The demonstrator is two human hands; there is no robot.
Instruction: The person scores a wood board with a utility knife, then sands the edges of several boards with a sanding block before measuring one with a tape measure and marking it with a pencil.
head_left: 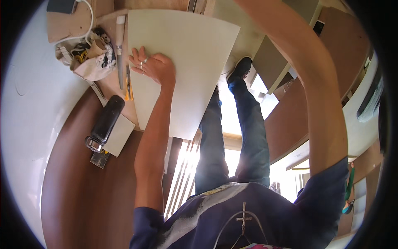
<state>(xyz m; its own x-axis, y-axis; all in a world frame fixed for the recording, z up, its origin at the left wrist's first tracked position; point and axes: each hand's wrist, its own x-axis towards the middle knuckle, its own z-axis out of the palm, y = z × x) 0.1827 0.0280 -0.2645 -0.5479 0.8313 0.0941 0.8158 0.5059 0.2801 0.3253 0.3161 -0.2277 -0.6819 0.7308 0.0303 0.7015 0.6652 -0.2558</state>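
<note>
My left hand lies on a large pale flat board, fingers spread, with rings on some of them. It holds nothing. The board rests in front of me, and its near end narrows toward my legs. My right arm reaches up past the board's right side, and its hand is beyond the top edge of the picture. Left of the board lies a long narrow tool with a whitish handle and a grey blade, perhaps a saw. Beside that blade is a slim orange-yellow tool, its kind unclear.
A light cloth bag full of small items sits at the upper left, near a dark device with a white cable. Below it, a black bottle lies by a small pale panel. Brown panels stand at right.
</note>
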